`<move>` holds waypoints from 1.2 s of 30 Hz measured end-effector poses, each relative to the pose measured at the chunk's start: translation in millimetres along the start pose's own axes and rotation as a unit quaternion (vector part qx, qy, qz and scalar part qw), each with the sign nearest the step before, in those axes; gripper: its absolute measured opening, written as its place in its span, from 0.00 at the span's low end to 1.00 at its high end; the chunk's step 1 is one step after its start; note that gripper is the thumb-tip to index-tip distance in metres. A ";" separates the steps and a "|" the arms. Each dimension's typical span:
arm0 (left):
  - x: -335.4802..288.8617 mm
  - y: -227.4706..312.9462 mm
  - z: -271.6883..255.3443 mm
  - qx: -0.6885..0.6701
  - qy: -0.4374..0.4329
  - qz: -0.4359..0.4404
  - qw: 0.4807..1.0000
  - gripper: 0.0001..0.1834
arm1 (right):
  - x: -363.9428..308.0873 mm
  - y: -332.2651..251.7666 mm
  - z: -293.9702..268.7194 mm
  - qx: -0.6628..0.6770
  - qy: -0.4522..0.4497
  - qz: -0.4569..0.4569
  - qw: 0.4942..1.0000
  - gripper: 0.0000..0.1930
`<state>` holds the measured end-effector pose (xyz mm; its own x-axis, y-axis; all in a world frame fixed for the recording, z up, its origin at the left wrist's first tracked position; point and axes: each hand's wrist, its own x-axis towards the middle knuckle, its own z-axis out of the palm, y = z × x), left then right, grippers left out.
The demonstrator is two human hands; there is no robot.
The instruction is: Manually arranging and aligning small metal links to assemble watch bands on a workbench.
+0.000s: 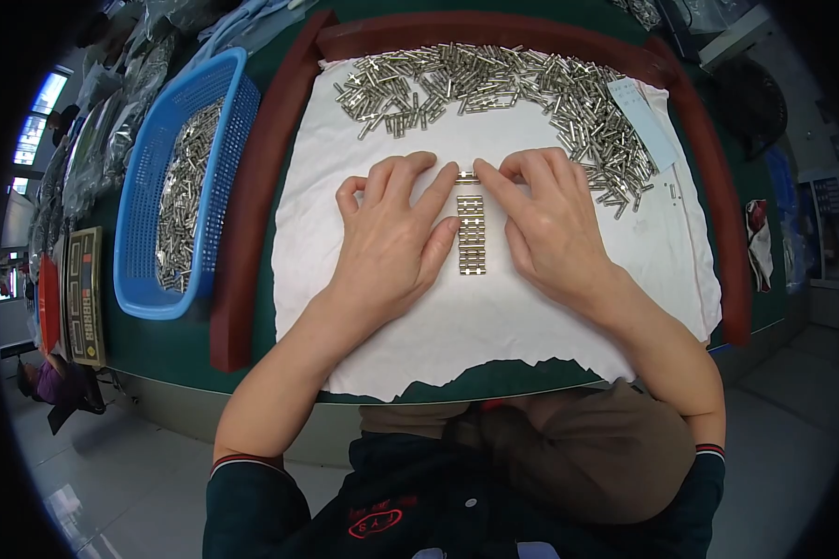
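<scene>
Two small silvery metal watch-band links [466, 176] lie on a white cloth [391, 326] between my two index fingertips. My left hand [387, 224] rests at their left end, its index finger stretched out and the thumb apart, beside the column below. From the other side, the index fingertip of my right hand [557, 219] meets their right end; its thumb is spread away. Just nearer to me, a straight column of metal links [473, 235] lies side by side on the cloth. Neither hand wraps round anything.
Loose metal links [466, 74] pile along the far and right part of the cloth, with a pale paper slip [641, 121] on them. A dark red wooden frame [252, 233] borders it. Left stands a blue plastic basket [130, 252] of links, beside a flat box [86, 298].
</scene>
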<state>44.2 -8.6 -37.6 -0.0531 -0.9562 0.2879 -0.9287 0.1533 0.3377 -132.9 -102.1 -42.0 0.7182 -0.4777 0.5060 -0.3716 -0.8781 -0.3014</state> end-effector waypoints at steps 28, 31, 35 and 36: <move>-5.2 -2.9 -9.2 -0.051 0.062 0.115 0.990 0.20 | -6.5 -2.0 -11.4 0.060 0.007 -0.097 0.993 0.13; -4.1 -1.5 -7.4 -0.050 0.067 0.108 0.991 0.19 | -6.6 -3.0 -10.0 0.062 0.002 -0.101 0.993 0.12; -4.7 -2.8 -7.9 -0.044 0.079 0.100 0.991 0.19 | -6.7 -2.1 -10.7 0.050 0.011 -0.093 0.994 0.12; -5.6 -4.0 -9.1 -0.051 0.072 0.117 0.989 0.18 | -6.7 -2.5 -11.7 0.056 0.009 -0.101 0.993 0.11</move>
<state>51.6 -1.6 -32.4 -0.2021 -0.8474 0.4910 -0.8551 0.3970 0.3333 -143.6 -97.0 -35.2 0.7607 -0.2940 0.5787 -0.1537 -0.9478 -0.2795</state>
